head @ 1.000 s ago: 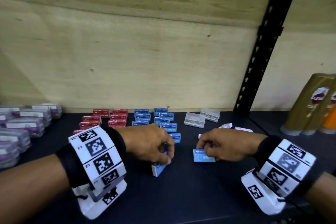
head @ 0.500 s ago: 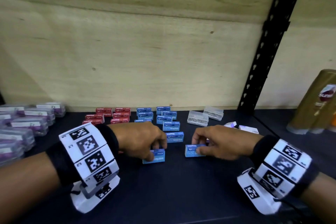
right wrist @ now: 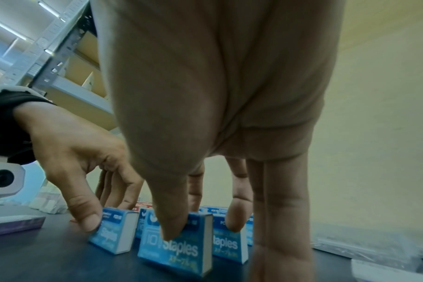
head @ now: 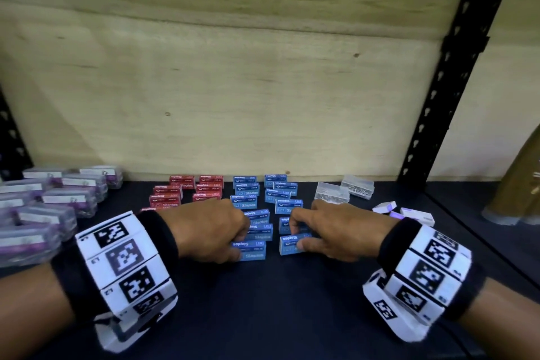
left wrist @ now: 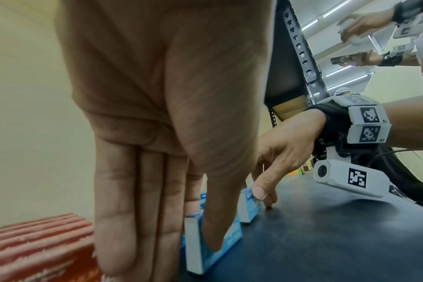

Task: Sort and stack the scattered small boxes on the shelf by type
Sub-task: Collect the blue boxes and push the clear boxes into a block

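Note:
Two rows of blue staples boxes (head: 250, 193) run from the back wall toward me on the dark shelf (head: 263, 310). My left hand (head: 241, 241) pinches the front blue box (head: 252, 250) of the left row, thumb on its near face (left wrist: 213, 248). My right hand (head: 298, 235) pinches the front blue box (head: 290, 243) of the right row, thumb on its near face (right wrist: 174, 250) and fingers behind it. Both boxes rest on the shelf. Stacked red staples boxes (head: 181, 193) stand left of the blue rows.
Clear cases with purple contents (head: 43, 207) crowd the left side. Two clear plastic boxes (head: 331, 191) sit at the back right, with white and purple boxes (head: 415, 213) nearer. A black upright (head: 455, 67) and gold bottles (head: 520, 184) stand at the right. Plywood closes the back.
Both hands have slid their blue boxes back toward the wall, up to the front ends of the two blue rows. The left box went from tilted on end to lying flat.

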{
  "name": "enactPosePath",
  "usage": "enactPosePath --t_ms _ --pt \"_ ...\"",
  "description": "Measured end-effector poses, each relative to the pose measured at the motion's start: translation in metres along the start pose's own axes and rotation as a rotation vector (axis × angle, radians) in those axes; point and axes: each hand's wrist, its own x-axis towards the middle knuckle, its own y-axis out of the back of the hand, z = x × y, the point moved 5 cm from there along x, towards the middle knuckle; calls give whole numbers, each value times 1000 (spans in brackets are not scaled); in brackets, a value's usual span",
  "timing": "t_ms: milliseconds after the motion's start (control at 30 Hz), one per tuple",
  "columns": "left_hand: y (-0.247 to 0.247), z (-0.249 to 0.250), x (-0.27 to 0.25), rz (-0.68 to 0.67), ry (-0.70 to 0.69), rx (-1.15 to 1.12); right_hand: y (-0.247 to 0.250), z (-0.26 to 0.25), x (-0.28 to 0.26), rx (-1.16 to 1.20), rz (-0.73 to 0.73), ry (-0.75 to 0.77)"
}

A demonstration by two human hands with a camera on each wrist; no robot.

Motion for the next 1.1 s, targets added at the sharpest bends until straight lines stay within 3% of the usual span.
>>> enactPosePath --t_ms 333,533,667,833,1100 --pt "-5 4 -4 20 -13 44 -1 -3 -1 -28 7 -11" --pt "-1 1 -9 -29 61 -73 -1 5 -2 -19 19 -31" --pt "16 -4 -13 0 93 -8 5 19 -5 94 -47 -26" --pt "60 0 5 71 88 52 32 52 -7 144 -41 -65" --pt "103 33 93 151 -81 88 68 148 16 47 39 -287"
